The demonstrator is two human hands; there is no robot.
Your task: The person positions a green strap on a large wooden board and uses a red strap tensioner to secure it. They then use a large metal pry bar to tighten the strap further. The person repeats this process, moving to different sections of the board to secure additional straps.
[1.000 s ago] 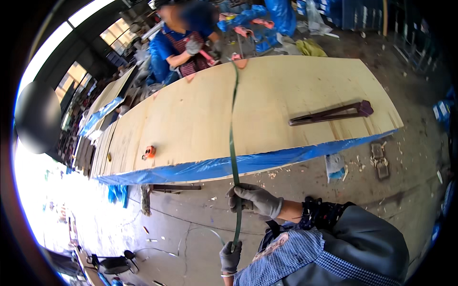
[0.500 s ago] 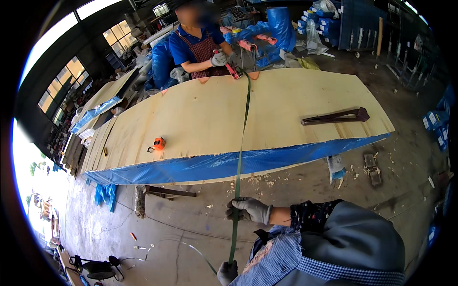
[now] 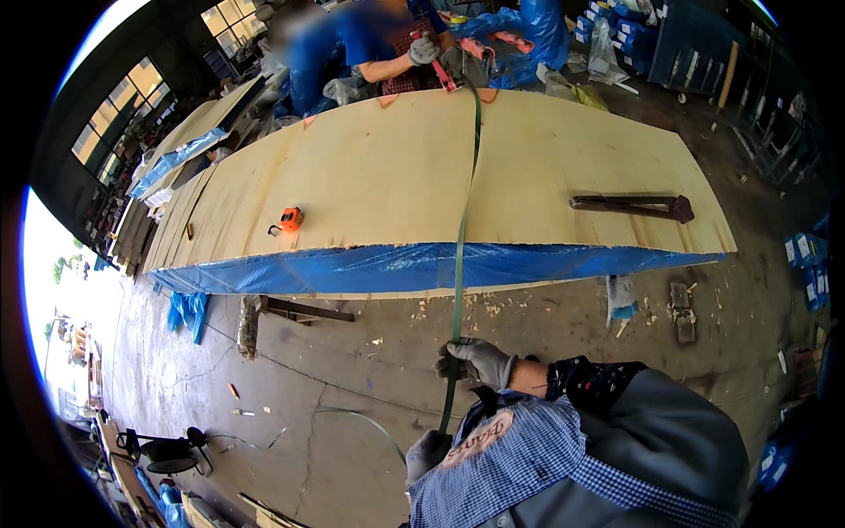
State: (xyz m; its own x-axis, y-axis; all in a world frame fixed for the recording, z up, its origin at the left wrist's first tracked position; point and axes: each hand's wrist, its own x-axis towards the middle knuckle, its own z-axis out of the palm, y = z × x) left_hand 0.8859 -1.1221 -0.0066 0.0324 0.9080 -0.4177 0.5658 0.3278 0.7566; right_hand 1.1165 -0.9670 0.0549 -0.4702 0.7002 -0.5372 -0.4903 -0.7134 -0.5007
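A dark green packing strap (image 3: 459, 273) runs from the far edge of a plywood-topped pack (image 3: 370, 167) over its top and down its near blue-wrapped side to me. My right hand (image 3: 482, 362), in a grey glove, has its fingers wrapped round the strap in front of the pack. Lower and closer to my body, my left hand (image 3: 429, 455), also gloved, is closed on the strap's lower part. At the far edge a co-worker's gloved hand (image 3: 423, 51) grips a red hand tool (image 3: 446, 76) beside the strap.
An orange tape measure (image 3: 290, 220) lies on the plywood at left, dark long-handled pliers or cutters (image 3: 634, 208) at right. A black strap reel (image 3: 172, 453) stands on the floor lower left. Wood chips (image 3: 502, 306) litter the floor. More sheets (image 3: 198, 132) are stacked at far left.
The view has tilted down and shifted, so the pack sits higher in it. Both my hands keep their hold on the strap. The co-worker still holds the red tool at the far edge.
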